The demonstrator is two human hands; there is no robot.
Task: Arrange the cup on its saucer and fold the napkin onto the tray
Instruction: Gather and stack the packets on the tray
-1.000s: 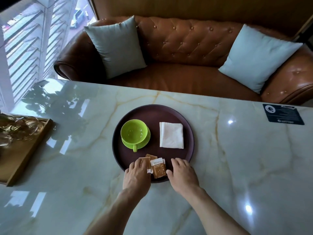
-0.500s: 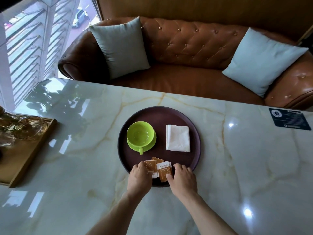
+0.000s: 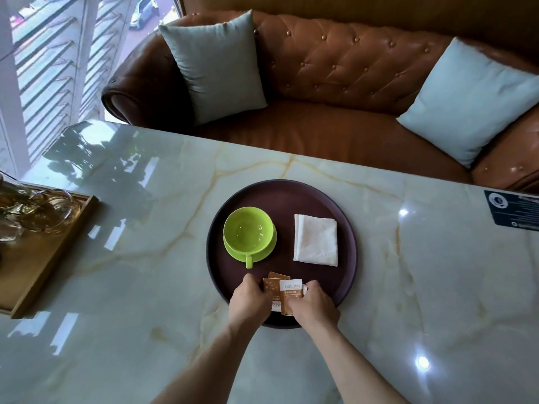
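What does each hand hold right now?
Left hand: closed on the brown sachets.
Right hand: closed on the white-topped sachet.

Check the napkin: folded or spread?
Folded. The white napkin lies as a compact rectangle on the tray, layered edges showing along its left side.

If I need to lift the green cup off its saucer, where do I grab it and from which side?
Take the green cup by its handle, coming from the near side of the tray. The handle points toward the person, just ahead of the left hand, and nothing blocks it. The cup stands upright on the saucer, so a straight upward lift should probably clear it.
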